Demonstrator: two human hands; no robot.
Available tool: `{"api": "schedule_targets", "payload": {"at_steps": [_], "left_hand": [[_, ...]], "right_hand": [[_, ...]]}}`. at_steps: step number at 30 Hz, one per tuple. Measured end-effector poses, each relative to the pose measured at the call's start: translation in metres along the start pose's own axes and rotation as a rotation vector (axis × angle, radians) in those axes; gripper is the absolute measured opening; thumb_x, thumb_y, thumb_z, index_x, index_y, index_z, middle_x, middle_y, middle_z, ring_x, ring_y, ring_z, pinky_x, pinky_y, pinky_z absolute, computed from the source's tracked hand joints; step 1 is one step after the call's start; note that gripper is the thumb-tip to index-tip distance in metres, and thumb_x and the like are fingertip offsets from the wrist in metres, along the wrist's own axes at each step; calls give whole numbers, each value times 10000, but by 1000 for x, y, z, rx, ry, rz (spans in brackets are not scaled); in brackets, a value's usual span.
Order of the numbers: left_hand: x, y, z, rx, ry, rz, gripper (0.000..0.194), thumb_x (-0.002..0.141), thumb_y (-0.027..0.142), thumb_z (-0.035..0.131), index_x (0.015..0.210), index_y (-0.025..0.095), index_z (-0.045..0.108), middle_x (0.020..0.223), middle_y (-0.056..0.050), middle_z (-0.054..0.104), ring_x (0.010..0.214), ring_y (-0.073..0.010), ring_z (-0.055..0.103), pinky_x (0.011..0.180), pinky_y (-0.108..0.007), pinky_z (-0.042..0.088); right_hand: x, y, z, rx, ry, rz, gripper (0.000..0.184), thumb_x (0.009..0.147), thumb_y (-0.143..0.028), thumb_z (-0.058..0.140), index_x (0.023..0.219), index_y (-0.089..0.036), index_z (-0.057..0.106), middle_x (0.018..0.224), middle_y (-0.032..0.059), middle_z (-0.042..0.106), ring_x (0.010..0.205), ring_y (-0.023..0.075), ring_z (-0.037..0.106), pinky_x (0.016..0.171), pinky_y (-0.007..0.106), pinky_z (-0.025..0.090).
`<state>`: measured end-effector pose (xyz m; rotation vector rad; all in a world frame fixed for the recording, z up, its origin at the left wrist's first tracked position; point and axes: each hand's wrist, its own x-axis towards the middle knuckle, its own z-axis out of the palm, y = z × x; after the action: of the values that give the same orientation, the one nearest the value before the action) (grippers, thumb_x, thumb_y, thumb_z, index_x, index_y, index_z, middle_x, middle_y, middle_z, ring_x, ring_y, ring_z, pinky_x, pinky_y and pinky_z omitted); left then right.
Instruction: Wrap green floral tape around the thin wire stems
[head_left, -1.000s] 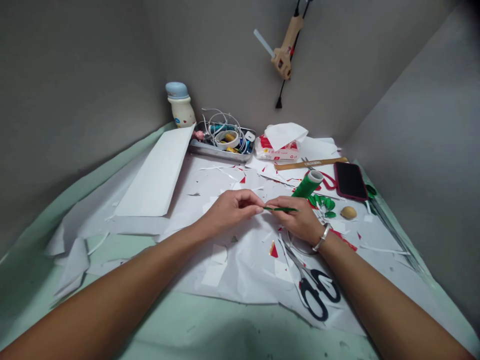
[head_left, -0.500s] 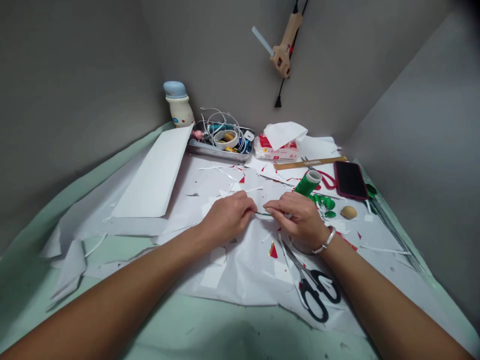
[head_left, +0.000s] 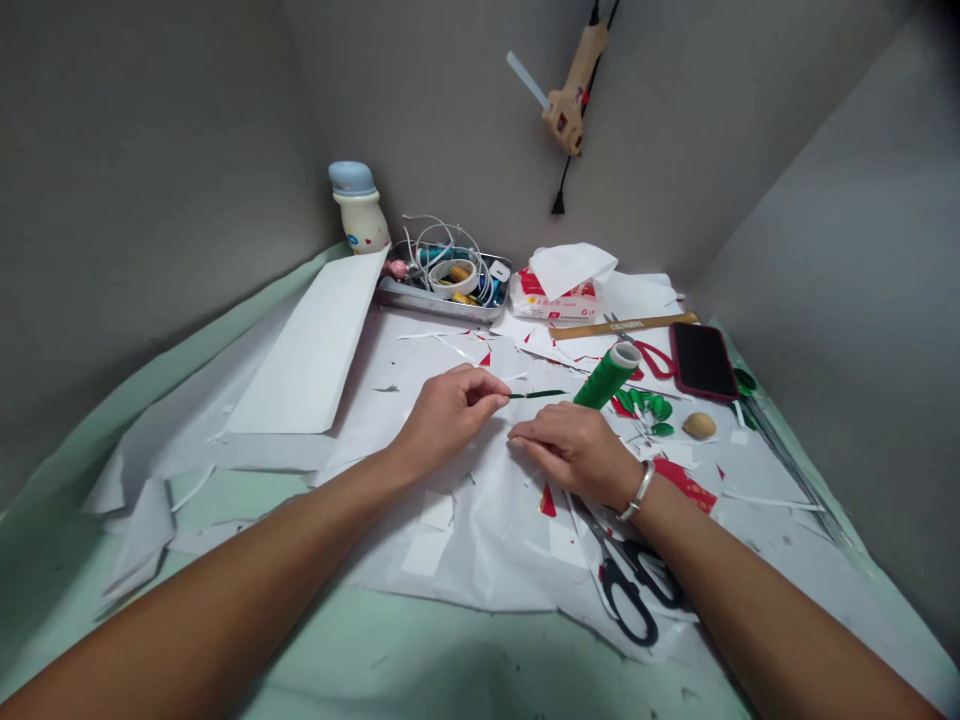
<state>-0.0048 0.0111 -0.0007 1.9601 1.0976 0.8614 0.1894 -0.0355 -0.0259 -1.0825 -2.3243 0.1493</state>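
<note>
Head-view entry: my left hand (head_left: 450, 412) pinches one end of a thin dark-green stem (head_left: 537, 394) between thumb and forefinger, its other fingers curled in behind. The stem is held clear of the work surface, nearly level, with its free end just short of a tilted green spool with a white core (head_left: 606, 376); from here I cannot tell whether the spool carries thread or tape. My right hand (head_left: 574, 450) lies low over a crumpled white paper sheet (head_left: 487, 540), its fingers pressed together and gently curved, apart from the stem and holding nothing I can see. A silver bangle (head_left: 639, 490) sits on that wrist. I judge the step in hand to be fine work on the stem beside a cluster of glossy green leaf shapes (head_left: 645, 405). The next move calls for a second point of control, as one pinch leaves the far end unsupported, so the right hand needs to come up to the free end or the spool. Compared with the frame half a second back, the stem no longer sits between both hands: the right hand has dropped away from it, and the stem has risen up the sheet toward the spool. Black-handled steel scissors (head_left: 609, 575) lie below the right wrist.
</note>
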Motion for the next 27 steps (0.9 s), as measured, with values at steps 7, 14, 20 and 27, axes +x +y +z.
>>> {"api": "schedule_targets", "payload": {"at_steps": [7,14,20,27], "left_hand": [[-6,-2,5,264,-247,232,173,814,145,511,848,199,672,842,-28,620,791,-157,570,731,-288,442],[-4,9,1,-130,-266,25,118,814,237,561,850,180,657,796,-19,642,716,-132,569,662,-263,448],[-1,4,-1,-5,-17,-6,146,814,263,560,848,169,666,828,-29,644,714,-138,580,686,-283,461],[-5,-3,5,295,-176,224,163,819,154,516,853,189,671,834,-32,616,787,-160,576,722,-288,440]], "right_hand": [[2,1,-12,36,160,75,198,897,-257,525,878,-181,707,634,18,593,624,136,519,637,273,400],[2,15,-7,249,157,233,168,882,-228,540,885,-189,704,793,27,695,702,134,614,649,240,449],[1,-1,1,40,5,28,182,891,-238,521,897,-198,699,708,24,652,689,146,571,695,279,428],[2,-1,-11,-23,147,47,193,898,-251,522,905,-184,702,655,23,607,640,141,528,658,283,405]]}}
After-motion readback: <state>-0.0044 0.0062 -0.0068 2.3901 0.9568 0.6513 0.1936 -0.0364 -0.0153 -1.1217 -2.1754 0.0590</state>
